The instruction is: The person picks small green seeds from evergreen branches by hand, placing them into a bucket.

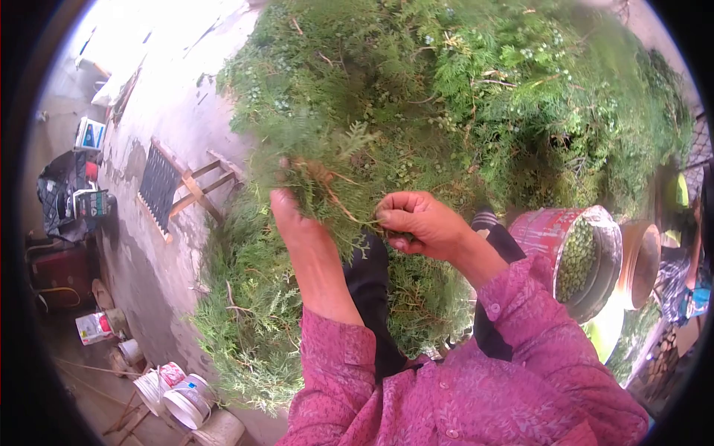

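An arborvitae sprig (338, 197) with a thin brown stem is held up between my two hands, over my lap. My left hand (291, 208) is closed round its leafy part; foliage and motion blur partly hide these fingers. With thumb and forefinger, my right hand (416, 221) pinches the green end of the sprig, its other fingers curled in. Just to the right stands a red tin bucket (532, 234) with many small green cones (576, 260) inside. A large heap of arborvitae branches (513, 111) lies in front of me and around my legs.
A small folding stool (160, 189) lies tipped on the concrete floor (141, 282) at left. White buckets (186, 405) stand at lower left. Beyond the tin is a brown pot (641, 264). A dark quilted bag (63, 197) sits at far left.
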Available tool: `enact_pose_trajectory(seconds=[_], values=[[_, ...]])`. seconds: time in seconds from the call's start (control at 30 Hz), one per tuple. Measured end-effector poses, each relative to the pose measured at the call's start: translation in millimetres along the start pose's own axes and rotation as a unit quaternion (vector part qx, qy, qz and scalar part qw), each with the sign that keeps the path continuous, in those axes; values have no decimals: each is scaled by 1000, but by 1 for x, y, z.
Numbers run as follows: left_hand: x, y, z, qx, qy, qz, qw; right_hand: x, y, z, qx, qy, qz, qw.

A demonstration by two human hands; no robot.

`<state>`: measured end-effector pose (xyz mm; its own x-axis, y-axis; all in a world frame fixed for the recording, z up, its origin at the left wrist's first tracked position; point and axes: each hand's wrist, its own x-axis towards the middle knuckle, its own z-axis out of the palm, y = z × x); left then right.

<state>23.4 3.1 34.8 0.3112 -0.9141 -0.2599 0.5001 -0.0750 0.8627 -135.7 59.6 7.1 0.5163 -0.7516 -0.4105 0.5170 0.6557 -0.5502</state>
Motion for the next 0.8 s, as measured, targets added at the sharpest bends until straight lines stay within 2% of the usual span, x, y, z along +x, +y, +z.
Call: enact_pose_trajectory(seconds=[0.07, 0.13, 0.27, 0.33, 0.37, 0.43, 0.47, 0.5, 0.53, 0.57, 0.63, 0.7, 0.73, 0.77, 0.8], values=[[11, 3, -5, -49, 77, -30, 995, 3, 3, 0, -33, -9, 0, 999], [16, 6, -9, -58, 105, -7, 993, 6, 4, -1, -5, 29, 4, 1000], [20, 23, -15, -69, 155, 35, 985, -1, -10, -3, -45, 20, 40, 998], [16, 39, -13, -98, 180, 58, 977, -8, -16, -7, -146, 42, 27, 988], [14, 43, -13, -116, 199, 71, 970, -12, -21, -9, -153, 45, 31, 987], [24, 43, -36, -148, 198, 72, 966, -30, -35, -20, -70, 218, -113, 967], [31, 42, -52, -171, 195, 79, 962, -45, -43, -28, -41, 301, -162, 939], [40, 40, -68, -253, 166, 83, 949, -65, -51, -39, -12, 382, -210, 900], [50, 38, -85, -332, 140, 86, 929, -91, -59, -56, -12, 408, -250, 878], [57, 34, -99, -438, 193, 69, 876, -121, -65, -78, -13, 431, -289, 855], [50, 23, -100, -428, 194, 22, 882, -191, -58, -132, -83, 554, -374, 739], [47, 24, -96, -415, 177, -30, 892, -252, -39, -165, -194, 707, -295, 612], [46, 28, -93, -409, 167, -50, 896, -294, -19, -214, -376, 730, -107, 560], [47, 32, -90, -404, 158, -65, 899, -333, 5, -267, -535, 698, 85, 469], [49, 37, -91, -399, 152, -69, 902, -315, 21, -224, -659, 624, 211, 363]])
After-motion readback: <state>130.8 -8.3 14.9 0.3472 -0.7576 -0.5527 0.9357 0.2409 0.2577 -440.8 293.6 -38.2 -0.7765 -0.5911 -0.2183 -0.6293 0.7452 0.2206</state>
